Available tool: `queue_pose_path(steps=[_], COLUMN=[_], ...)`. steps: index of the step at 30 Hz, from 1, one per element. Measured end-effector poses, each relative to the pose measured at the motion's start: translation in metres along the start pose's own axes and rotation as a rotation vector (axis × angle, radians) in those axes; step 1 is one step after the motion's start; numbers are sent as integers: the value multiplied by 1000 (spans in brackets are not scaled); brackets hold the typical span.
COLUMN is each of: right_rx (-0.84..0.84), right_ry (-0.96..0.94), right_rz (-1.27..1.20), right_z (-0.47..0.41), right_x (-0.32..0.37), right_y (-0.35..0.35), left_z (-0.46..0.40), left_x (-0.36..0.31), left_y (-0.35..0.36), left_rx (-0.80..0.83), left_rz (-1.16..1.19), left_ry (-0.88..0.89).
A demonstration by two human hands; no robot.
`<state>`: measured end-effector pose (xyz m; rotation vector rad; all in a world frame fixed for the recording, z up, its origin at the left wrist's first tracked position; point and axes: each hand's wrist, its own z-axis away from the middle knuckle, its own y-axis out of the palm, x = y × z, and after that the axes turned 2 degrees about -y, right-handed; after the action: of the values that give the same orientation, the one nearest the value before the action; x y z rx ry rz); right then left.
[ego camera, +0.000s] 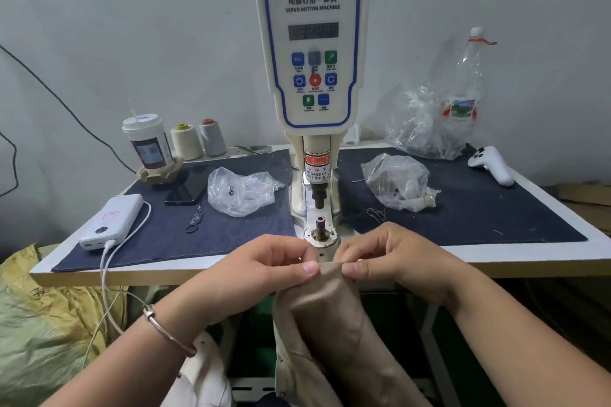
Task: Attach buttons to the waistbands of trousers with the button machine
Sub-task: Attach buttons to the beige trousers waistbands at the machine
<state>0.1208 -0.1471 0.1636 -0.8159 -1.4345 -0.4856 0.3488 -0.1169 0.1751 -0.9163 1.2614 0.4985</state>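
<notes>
I hold the top edge of the tan trousers [334, 317] between both hands, just in front of the button machine [313, 53]. My left hand [264, 266] pinches the waistband edge, thumb and fingers [309, 267] clamped on the cloth; my right hand [393, 258] pinches the same edge from the other side, its fingers curled round the fabric too. The two thumbs sit close, a short stretch of waistband between them. The rest of the trousers hangs down below the worktop [205, 274] edge towards my lap.

The waistband lies just short of the machine's lower die [320, 225], which stands upright on its round base, with the upper punch [318, 196] raised above it. A silver bangle [168, 334] circles my left wrist.

On the dark blue mat [479, 208] covering the worktop lie a clear plastic bag [241, 190] left of the machine and another bag [396, 185] to its right. A white power bank [112, 221] with a cable sits at the left edge, near a black phone [188, 187]. Behind them stand a lidded cup [147, 142] and two thread cones [198, 140]
</notes>
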Motion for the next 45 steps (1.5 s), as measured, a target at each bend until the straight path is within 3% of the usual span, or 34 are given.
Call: queue_pose_path(steps=[4, 11, 15, 18, 20, 23, 25, 26, 28, 31, 35, 39, 43, 45], right_rx=[-96, -81, -50, -61, -221, -747, -1012, -1060, -1045, -931, -814, -782, -879, -924], right_ry=[-84, -31, -29, -42, -61, 24, 110, 141, 209, 400, 594, 608, 547, 523], right_rz=[-81, -436, -174, -168, -168, -10, 257, 433, 727, 953, 1008, 963, 947, 936], right_z=[-17, -36, -44, -42, -37, -35, -38, -42, -57, -86, -114, -120, -117, -117], right_x=[-3, -20, -31, -36, -43, -67, -84, -91, -100, -106, -103, -105, -112, -113], right_y=[5, 16, 17, 9, -7, -45, -72, -84, -107, -132, -146, -151, -149, -147], left_z=[0, -4, -8, -6, -5, -7, -13, -18, -32, -54, -71, -77, -73, -73], left_x=[-5, 1, 11, 18, 26, 42, 53, 58, 71, 90, 108, 120, 122, 126], left_y=[-17, -41, -49, -60, -73, -91, -100, -103, -108, -109, -93, -82, -80, -79], left_rx=[117, 75, 33, 3, -39, -141, -209, -253, -370, -450, -491, -544, -604, -624], left_rz=[-112, -196, -201, -123, -97, -154, -187, -217, -333, -657, -997, -1208, -1187, -1152], left_ry=[-94, -219, -242, -260, -300, -334, -314, -308, -299, -321, -366, -325, -116, -119])
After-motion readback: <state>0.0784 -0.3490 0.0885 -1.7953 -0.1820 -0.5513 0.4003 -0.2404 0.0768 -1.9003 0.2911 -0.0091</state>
